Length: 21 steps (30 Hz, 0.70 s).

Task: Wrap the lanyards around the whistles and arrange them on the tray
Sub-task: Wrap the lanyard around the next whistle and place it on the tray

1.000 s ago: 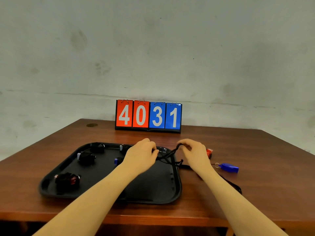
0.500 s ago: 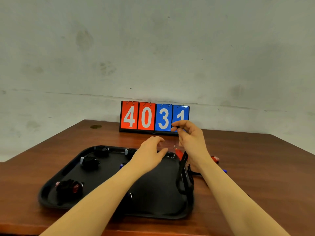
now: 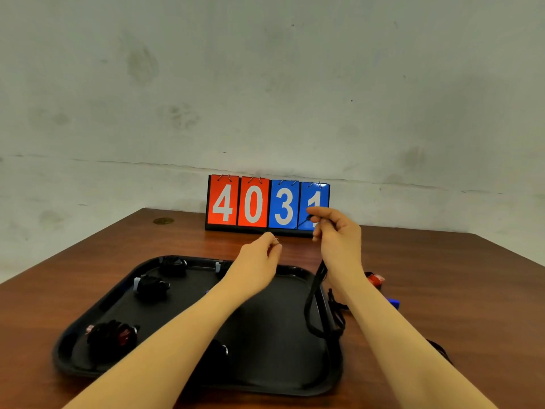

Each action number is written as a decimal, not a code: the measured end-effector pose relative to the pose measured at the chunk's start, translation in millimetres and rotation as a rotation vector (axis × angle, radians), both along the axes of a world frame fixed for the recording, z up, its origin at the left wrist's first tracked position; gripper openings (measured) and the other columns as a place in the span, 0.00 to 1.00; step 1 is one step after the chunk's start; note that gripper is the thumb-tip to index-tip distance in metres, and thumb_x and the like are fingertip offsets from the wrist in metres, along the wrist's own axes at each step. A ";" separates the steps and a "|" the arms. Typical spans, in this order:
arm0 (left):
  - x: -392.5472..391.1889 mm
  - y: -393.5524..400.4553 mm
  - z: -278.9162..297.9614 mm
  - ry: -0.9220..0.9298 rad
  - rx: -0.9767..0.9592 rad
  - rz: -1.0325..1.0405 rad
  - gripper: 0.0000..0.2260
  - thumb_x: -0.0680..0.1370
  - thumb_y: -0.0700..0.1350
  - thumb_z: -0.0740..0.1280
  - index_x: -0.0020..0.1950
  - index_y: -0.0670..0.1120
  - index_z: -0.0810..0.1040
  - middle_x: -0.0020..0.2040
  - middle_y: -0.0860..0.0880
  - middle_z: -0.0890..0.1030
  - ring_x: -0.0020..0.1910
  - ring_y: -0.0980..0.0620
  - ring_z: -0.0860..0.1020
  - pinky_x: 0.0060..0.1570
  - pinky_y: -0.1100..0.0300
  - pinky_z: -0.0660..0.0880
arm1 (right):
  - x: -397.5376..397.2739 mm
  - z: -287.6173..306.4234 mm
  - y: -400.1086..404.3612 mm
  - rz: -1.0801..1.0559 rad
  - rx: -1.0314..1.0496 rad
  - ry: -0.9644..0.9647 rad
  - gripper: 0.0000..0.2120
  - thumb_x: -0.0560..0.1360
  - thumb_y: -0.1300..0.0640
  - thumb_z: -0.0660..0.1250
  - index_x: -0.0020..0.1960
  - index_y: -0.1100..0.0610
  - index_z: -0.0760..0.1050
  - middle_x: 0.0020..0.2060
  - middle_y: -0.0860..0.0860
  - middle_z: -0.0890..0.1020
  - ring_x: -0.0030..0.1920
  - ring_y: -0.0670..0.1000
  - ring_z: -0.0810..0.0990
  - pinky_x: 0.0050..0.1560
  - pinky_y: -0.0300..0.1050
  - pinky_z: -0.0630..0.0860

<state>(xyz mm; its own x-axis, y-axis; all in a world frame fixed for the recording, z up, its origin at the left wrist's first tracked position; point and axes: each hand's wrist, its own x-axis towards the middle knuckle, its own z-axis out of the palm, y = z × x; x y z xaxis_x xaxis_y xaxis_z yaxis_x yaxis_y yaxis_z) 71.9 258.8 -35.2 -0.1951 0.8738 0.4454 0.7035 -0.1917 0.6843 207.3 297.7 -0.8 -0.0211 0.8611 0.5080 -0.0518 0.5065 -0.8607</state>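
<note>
Currently a black lanyard (image 3: 317, 293) is held up over the tray (image 3: 274, 382), at the tray's 3 o'clock edge. Right hand (image 3: 339, 237) grip: thumb and curled fingers pinched on the cord's upper end, in front of the scoreboard (image 3: 267, 203). From that pinch the cord hangs roughly vertical, long axis running 12 to 6, with the bottom loop sagging onto the tray rim. Left hand (image 3: 259, 261) grip: fingertips pressed together on a small metal ring, probably the whistle's; the whistle body itself cannot be made out.

Key relation: the left hand sits at about 8 o'clock from the right pinch, near but apart; whether a strand joins them cannot be told. Winding is judged to need the hanging length brought across toward the left hand.

Wrapped whistles (image 3: 152, 286) are already laid on the tray's 9 to 11 o'clock side. Unwrapped ones, a red whistle (image 3: 374, 280) and a blue whistle (image 3: 393, 302), lie on the worktop (image 3: 442, 290) at 3 o'clock, partly hidden behind the right forearm.
</note>
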 end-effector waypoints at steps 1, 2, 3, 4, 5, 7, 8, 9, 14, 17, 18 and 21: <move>-2.3 -1.1 1.8 0.005 0.002 -0.005 0.05 0.80 0.47 0.59 0.50 0.47 0.71 0.43 0.50 0.78 0.43 0.53 0.78 0.38 0.70 0.72 | -0.7 -1.9 2.8 -0.041 0.017 -0.027 0.15 0.78 0.68 0.55 0.49 0.55 0.78 0.44 0.52 0.80 0.35 0.44 0.74 0.38 0.30 0.73; -4.8 -2.4 3.6 0.018 0.011 -0.003 0.06 0.80 0.48 0.59 0.51 0.47 0.71 0.44 0.51 0.77 0.42 0.55 0.78 0.38 0.70 0.71 | -1.4 -3.8 5.2 -0.089 0.051 -0.089 0.14 0.78 0.67 0.56 0.52 0.55 0.78 0.47 0.53 0.79 0.41 0.45 0.76 0.42 0.30 0.74; -7.2 -3.2 6.0 0.035 0.028 0.003 0.06 0.79 0.49 0.60 0.51 0.47 0.72 0.44 0.52 0.77 0.42 0.57 0.76 0.38 0.72 0.69 | -2.2 -5.4 7.4 -0.142 0.102 -0.189 0.13 0.78 0.66 0.57 0.54 0.56 0.77 0.51 0.52 0.78 0.46 0.46 0.76 0.45 0.29 0.73; -9.7 -3.5 8.2 0.055 0.050 0.011 0.07 0.79 0.49 0.60 0.52 0.47 0.72 0.45 0.53 0.77 0.42 0.58 0.75 0.39 0.73 0.68 | -3.2 -7.1 10.0 -0.192 0.159 -0.301 0.12 0.77 0.65 0.59 0.57 0.57 0.76 0.54 0.52 0.76 0.50 0.46 0.75 0.45 0.27 0.71; -12.3 -3.7 10.4 0.077 0.073 0.016 0.07 0.79 0.50 0.61 0.53 0.47 0.73 0.47 0.53 0.76 0.44 0.59 0.74 0.39 0.74 0.66 | -4.9 -8.7 13.4 -0.232 0.212 -0.398 0.13 0.77 0.64 0.60 0.60 0.58 0.75 0.55 0.52 0.74 0.50 0.46 0.74 0.43 0.25 0.70; -16.6 -4.8 14.5 0.130 0.094 0.005 0.09 0.79 0.49 0.61 0.56 0.47 0.73 0.50 0.53 0.74 0.47 0.59 0.72 0.39 0.75 0.65 | -7.3 -11.3 19.7 -0.296 0.268 -0.502 0.14 0.77 0.62 0.62 0.62 0.60 0.73 0.56 0.53 0.72 0.51 0.48 0.75 0.44 0.28 0.68; -19.1 -5.1 16.3 0.153 0.091 -0.008 0.10 0.79 0.47 0.61 0.59 0.47 0.72 0.52 0.53 0.72 0.48 0.60 0.71 0.39 0.76 0.65 | -8.3 -12.0 23.0 -0.320 0.277 -0.516 0.13 0.76 0.62 0.63 0.61 0.60 0.74 0.57 0.54 0.72 0.51 0.49 0.75 0.47 0.31 0.68; -22.2 -4.6 17.9 0.170 0.080 -0.025 0.11 0.79 0.45 0.62 0.61 0.48 0.70 0.55 0.54 0.69 0.48 0.60 0.70 0.39 0.78 0.66 | -9.6 -12.9 27.2 -0.341 0.278 -0.522 0.13 0.77 0.61 0.63 0.60 0.61 0.74 0.56 0.54 0.72 0.51 0.49 0.76 0.48 0.35 0.70; -37.1 1.0 19.4 0.179 -0.011 -0.070 0.20 0.78 0.41 0.61 0.70 0.48 0.64 0.59 0.53 0.62 0.49 0.59 0.69 0.39 0.83 0.67 | -16.0 -22.1 40.7 -0.381 0.290 -0.548 0.08 0.76 0.57 0.64 0.53 0.60 0.78 0.51 0.53 0.73 0.45 0.48 0.75 0.47 0.41 0.74; -40.5 0.9 13.5 0.162 0.036 -0.070 0.22 0.78 0.41 0.62 0.71 0.50 0.62 0.58 0.54 0.64 0.49 0.61 0.70 0.41 0.82 0.67 | -19.1 -34.3 45.8 -0.456 0.325 -0.547 0.04 0.75 0.58 0.67 0.46 0.58 0.79 0.51 0.52 0.72 0.52 0.51 0.72 0.55 0.45 0.68; -41.4 0.1 12.2 0.126 0.064 -0.061 0.22 0.77 0.41 0.63 0.69 0.51 0.63 0.57 0.55 0.66 0.50 0.60 0.71 0.40 0.79 0.68 | -19.3 -37.2 47.4 -0.460 0.317 -0.567 0.04 0.74 0.57 0.67 0.46 0.57 0.79 0.52 0.52 0.73 0.55 0.50 0.70 0.58 0.45 0.63; -44.6 -0.5 10.9 0.003 0.130 -0.019 0.14 0.75 0.45 0.67 0.59 0.52 0.68 0.52 0.59 0.73 0.49 0.61 0.73 0.40 0.75 0.68 | -17.6 -39.8 51.3 -0.358 0.215 -0.543 0.02 0.75 0.57 0.66 0.44 0.53 0.77 0.50 0.48 0.75 0.52 0.45 0.71 0.62 0.44 0.60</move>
